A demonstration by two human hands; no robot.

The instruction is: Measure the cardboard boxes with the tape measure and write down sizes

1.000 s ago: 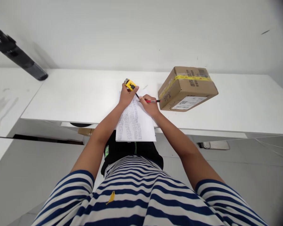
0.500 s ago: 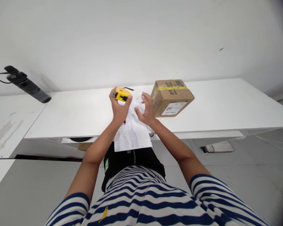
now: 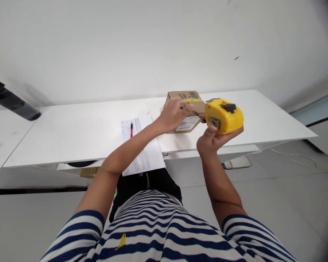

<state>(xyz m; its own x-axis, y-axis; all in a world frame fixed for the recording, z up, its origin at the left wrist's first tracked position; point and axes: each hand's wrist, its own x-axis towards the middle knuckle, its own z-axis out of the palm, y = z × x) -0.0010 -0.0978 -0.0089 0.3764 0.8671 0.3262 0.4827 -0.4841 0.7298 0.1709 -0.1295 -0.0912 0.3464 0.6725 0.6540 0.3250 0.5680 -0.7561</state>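
My right hand [image 3: 211, 140] is closed round a yellow tape measure [image 3: 224, 115], held up in front of the table's near edge. My left hand [image 3: 173, 113] pinches the end of the tape, pulled a short way out of the case. Just behind both hands a brown cardboard box [image 3: 186, 109] with yellow tape and a white label lies on the white table [image 3: 84, 131]. A sheet of paper [image 3: 142, 145] covered in writing hangs over the near edge, with a red pen [image 3: 131, 129] lying on it.
A black cylinder-shaped device [image 3: 11, 102] juts in at the far left above a second white table [image 3: 0, 142]. A white wall stands behind the table. Cables [image 3: 292, 154] and a flat grey thing [image 3: 236, 162] lie on the grey floor to the right.
The pen went from my right hand onto the paper. The tape measure passed from my left hand to my right. My left hand took the tape's end. The view swung right.
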